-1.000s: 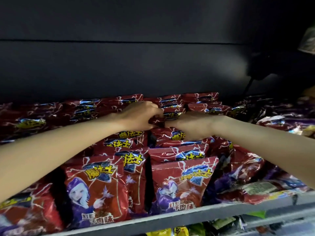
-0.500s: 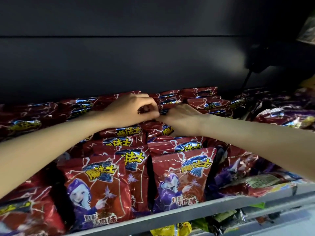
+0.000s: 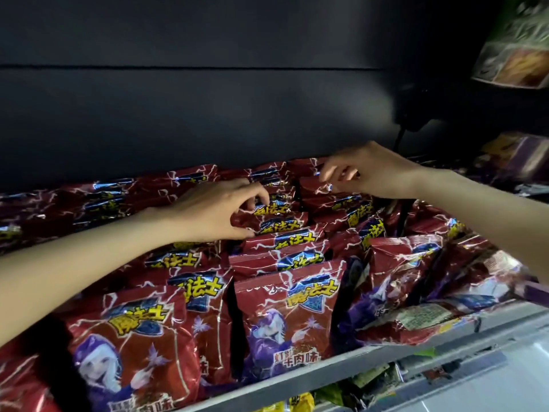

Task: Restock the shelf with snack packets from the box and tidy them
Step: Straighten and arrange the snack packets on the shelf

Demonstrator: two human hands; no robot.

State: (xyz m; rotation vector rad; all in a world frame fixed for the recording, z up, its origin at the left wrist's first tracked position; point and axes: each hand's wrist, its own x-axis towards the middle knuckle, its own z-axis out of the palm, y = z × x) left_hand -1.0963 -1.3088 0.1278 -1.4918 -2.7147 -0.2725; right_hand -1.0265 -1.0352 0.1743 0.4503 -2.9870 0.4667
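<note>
L hand point(image 3: 214, 211) grips top edge of a rear red packet point(image 3: 267, 223); R hand point(image 3: 365, 171), fingers loosely curled, holds nothing. Packets stand upright, fronts facing the shelf point(image 3: 326, 371) lip.

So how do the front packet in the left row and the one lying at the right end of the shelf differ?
The left front packet stands upright, while the right-end packet lies tipped over. The left front packet shows its printed face with the yellow logo and a purple-haired figure; the right-end packet shows a pale label panel of small print. Both are red and glossy with white lightning streaks, and both sit at the shelf's grey front rail.
</note>
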